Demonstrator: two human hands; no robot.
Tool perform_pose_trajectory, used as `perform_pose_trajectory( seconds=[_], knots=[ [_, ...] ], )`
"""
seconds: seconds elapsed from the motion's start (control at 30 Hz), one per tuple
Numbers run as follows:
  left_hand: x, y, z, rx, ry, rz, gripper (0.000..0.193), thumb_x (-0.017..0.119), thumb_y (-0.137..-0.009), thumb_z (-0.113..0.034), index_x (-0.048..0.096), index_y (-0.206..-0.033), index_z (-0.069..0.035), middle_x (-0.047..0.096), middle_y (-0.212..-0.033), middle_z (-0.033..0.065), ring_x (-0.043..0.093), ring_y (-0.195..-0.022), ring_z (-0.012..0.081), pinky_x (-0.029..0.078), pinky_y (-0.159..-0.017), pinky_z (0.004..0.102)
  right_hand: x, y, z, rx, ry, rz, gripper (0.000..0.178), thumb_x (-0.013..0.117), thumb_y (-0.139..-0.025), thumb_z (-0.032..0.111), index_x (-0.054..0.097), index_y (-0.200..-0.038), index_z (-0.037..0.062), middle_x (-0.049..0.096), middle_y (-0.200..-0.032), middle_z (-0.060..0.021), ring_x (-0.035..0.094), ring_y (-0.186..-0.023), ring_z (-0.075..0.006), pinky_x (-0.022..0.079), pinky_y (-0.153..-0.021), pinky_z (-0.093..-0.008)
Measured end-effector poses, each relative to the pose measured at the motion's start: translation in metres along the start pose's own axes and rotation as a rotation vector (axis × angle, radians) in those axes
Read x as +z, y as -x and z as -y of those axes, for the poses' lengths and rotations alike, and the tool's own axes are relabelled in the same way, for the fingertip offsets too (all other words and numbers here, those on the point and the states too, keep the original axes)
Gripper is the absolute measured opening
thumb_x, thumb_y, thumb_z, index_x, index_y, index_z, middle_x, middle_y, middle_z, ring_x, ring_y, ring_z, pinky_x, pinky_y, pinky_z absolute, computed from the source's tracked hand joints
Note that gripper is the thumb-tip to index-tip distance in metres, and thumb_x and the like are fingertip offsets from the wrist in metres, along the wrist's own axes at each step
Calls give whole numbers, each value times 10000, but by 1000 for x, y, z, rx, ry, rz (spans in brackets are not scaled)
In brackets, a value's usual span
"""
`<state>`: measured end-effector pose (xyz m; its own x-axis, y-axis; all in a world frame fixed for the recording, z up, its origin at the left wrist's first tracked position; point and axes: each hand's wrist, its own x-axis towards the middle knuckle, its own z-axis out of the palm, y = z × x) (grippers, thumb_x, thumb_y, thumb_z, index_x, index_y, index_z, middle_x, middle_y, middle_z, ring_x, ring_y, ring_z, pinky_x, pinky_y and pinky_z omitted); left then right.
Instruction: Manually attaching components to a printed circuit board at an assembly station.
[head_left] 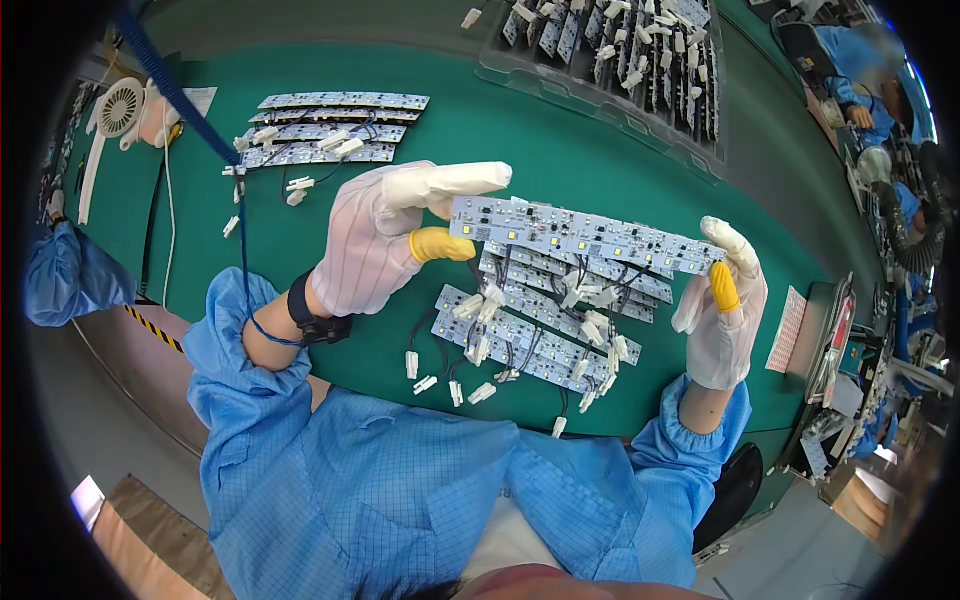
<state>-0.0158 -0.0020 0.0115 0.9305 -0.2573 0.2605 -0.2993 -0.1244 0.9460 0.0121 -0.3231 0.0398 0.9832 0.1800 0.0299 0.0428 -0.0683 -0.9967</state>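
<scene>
A long white LED circuit board (585, 236) is held up between my two gloved hands, its face with small yellow LEDs visible. My left hand (385, 225) is at its left end, the yellow-tipped thumb along the lower edge and a white-covered finger stretched above; other fingers are partly hidden. At the right end, my right hand (725, 300) pinches the board with a yellow-tipped thumb in front and white-covered fingers behind. Beneath it, several similar boards (530, 335) lie overlapping on the green mat, with dark wires and white connectors (483, 393) trailing toward me.
Another stack of LED boards (335, 128) lies at the far left. A clear plastic tray (640, 125) packed with wired boards stands at the back right. A blue coiled cord (175, 85) hangs down at left, near a small fan (122, 107). Co-workers (70, 270) sit at both sides.
</scene>
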Motion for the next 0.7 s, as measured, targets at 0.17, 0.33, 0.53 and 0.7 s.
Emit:
perform_pose_trajectory(
  seconds=[0.17,0.33,0.53,0.7],
  knots=[
    [6,1,7,24,127,-106,536,723,-781,-291,579,-1170,47,638,-1156,139,628,-863,137,508,-780,268,-6,0,-5,-17,41,43,839,666,-768,573,468,-1246,-87,577,-604,-37,476,-413,-53,348,-408,-147],
    [6,-1,7,33,64,-121,425,717,-794,-183,604,-1133,48,642,-1169,126,623,-825,118,506,-759,248,3,2,6,-5,-53,36,429,599,-888,311,573,-1139,-37,561,-581,-7,503,-453,-61,356,-475,-157],
    [10,1,9,75,203,-145,488,753,-752,-192,608,-1152,48,658,-1131,106,602,-752,93,499,-709,234,-6,-2,-7,-73,-22,67,434,574,-902,304,557,-1158,-47,570,-552,-29,504,-400,-75,336,-384,-167],
    [7,0,7,63,105,-102,509,787,-688,-243,652,-1120,-7,692,-1015,80,540,-630,99,466,-615,229,-2,-3,-5,14,13,82,644,621,-824,451,523,-1188,-71,574,-587,-24,489,-408,-54,328,-406,-150]
  ],
)
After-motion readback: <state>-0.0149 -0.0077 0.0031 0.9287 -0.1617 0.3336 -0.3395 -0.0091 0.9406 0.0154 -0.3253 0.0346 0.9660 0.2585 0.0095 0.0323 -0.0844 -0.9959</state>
